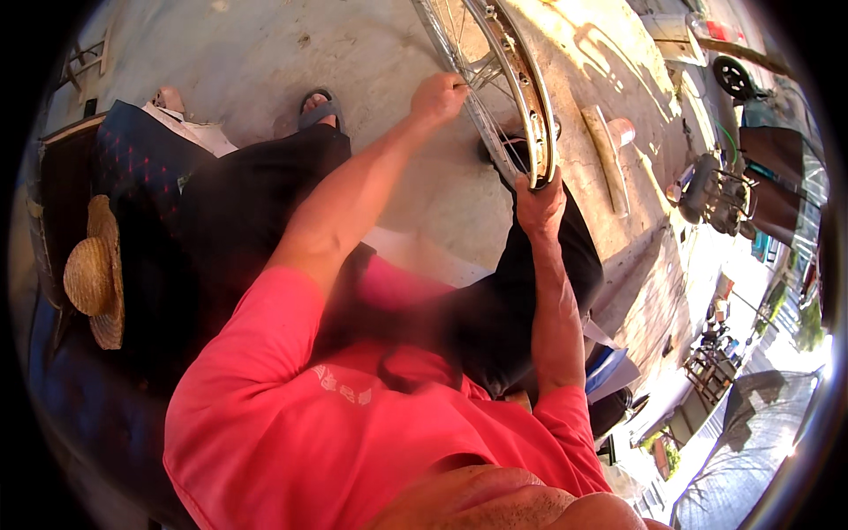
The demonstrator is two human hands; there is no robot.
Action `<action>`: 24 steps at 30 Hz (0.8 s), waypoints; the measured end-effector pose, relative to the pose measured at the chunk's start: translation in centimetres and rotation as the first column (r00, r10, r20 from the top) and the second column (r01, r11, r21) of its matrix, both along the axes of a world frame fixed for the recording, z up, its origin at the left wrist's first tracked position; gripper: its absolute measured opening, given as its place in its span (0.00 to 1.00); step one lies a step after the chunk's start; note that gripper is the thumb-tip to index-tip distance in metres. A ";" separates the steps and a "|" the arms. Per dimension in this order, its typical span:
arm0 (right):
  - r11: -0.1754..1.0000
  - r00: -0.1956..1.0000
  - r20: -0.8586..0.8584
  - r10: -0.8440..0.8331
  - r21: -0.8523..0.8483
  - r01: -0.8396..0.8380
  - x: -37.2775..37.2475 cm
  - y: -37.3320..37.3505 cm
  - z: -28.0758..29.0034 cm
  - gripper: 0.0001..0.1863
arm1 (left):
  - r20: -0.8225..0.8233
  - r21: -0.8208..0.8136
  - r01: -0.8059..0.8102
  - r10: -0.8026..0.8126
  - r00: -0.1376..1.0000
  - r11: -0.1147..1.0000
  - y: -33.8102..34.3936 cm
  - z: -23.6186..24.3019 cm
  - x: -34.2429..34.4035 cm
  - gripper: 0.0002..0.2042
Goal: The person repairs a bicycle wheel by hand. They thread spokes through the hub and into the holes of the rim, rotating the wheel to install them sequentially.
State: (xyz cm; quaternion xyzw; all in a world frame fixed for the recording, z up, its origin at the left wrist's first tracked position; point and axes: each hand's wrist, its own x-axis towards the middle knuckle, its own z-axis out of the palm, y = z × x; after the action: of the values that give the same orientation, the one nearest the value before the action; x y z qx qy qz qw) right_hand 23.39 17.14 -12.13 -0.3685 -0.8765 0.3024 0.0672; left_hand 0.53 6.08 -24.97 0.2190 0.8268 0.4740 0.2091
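Over the concrete floor [371, 57], the spoked wheel [527, 88] lies toward 1 o'clock from the middle of the view, seen nearly edge-on, its long axis slanting from 11 to 5 o'clock. The right hand [541, 205] is wrapped around the wheel's near, 5 o'clock end, while the left hand [439, 97] sits nearer the wheel's middle, fingers bunched at its left side with the wheel toward 2 or 3 o'clock; whether they pinch a spoke I cannot tell.
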 end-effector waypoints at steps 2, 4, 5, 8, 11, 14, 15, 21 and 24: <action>0.992 1.000 0.028 -0.013 -0.124 0.016 0.0 -1.0 0.7 0.21 | 0.083 0.002 0.018 -0.019 0.996 1.000 -0.3 -0.3 -0.2 0.17; 0.985 1.000 -0.011 -0.026 -0.169 0.024 0.7 -1.7 0.0 0.20 | 0.124 0.017 0.009 -0.011 0.992 1.000 -1.0 -0.4 -0.4 0.18; 0.979 1.000 -0.006 -0.031 -0.202 0.029 0.6 -2.0 0.0 0.20 | 0.125 0.029 -0.014 0.010 0.992 0.999 -1.7 -1.0 -0.3 0.18; 0.960 0.997 0.019 -0.068 -0.270 0.071 0.6 -1.9 0.2 0.20 | 0.397 0.026 -0.093 0.075 0.915 0.995 -2.6 -0.1 0.3 0.17; 0.941 0.994 -0.020 -0.106 -0.326 0.094 0.8 -1.6 0.3 0.22 | 0.714 0.023 -0.090 0.046 0.699 0.996 -3.5 0.8 0.8 0.14; 0.940 0.991 -0.068 -0.115 -0.331 0.086 0.7 -1.6 0.5 0.23 | 0.815 0.084 -0.128 0.005 0.579 0.988 -4.3 -0.1 1.2 0.12; 0.938 0.991 -0.062 -0.117 -0.336 0.090 0.7 -1.6 0.5 0.23 | 0.826 0.110 -0.153 -0.005 0.564 0.982 -4.2 -0.5 1.3 0.11; 0.942 0.995 0.047 -0.084 -0.321 0.095 0.6 -1.8 1.4 0.21 | 0.693 0.134 -0.015 -0.082 0.717 0.991 0.3 1.8 1.2 0.13; 0.967 0.998 0.032 -0.052 -0.247 0.059 0.8 -2.3 0.6 0.21 | 0.467 0.086 0.107 -0.135 0.874 0.991 2.2 2.1 0.5 0.20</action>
State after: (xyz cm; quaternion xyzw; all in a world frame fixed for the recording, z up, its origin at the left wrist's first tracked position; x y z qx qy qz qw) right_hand 24.18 14.83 -11.56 -0.4021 -0.8220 0.4028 0.0178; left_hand 1.01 8.31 -22.87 0.1542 0.7217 0.5228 0.4267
